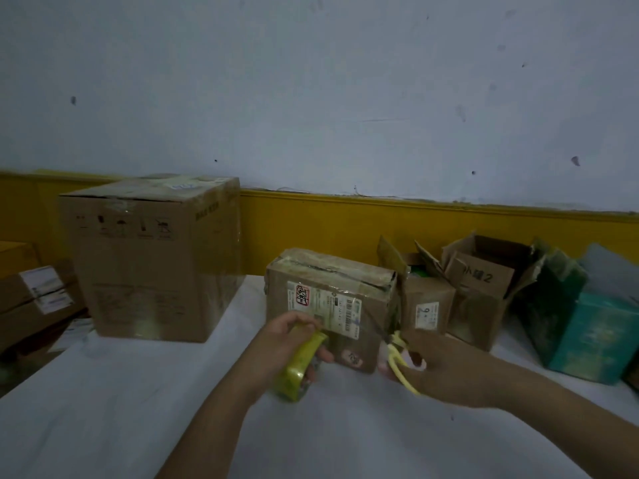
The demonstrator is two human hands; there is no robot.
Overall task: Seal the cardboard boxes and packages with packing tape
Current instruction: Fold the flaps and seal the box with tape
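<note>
Biggest thing here is the pale wall (311,98) with a yellow band along the bottom, and below it a table (138,409) under a white cloth. At the back left of the table there's a big cardboard box (148,257), closed, shiny tape over its top and side. Far left, off the table, sit a couple of flatter boxes (34,292) with white labels.

The one being worked on is the smaller box (332,305) in the middle of the table. Its flaps are down, there's tape across the top, and shipping labels are on the front. Just to its right is a little box (427,305) with a "9" label, then an open box (484,288) with its flaps sticking up, then a teal package (587,333) near the right edge.

The left hand (290,335) has its fingers curled round a yellow-green tape roll (299,371), held right up against the front of the smaller box. The right hand (446,368) grips yellow-handled scissors (397,357), with the dark blades pointing up along that box's front right corner. It's too blurry to tell whether the blades are apart.
</note>
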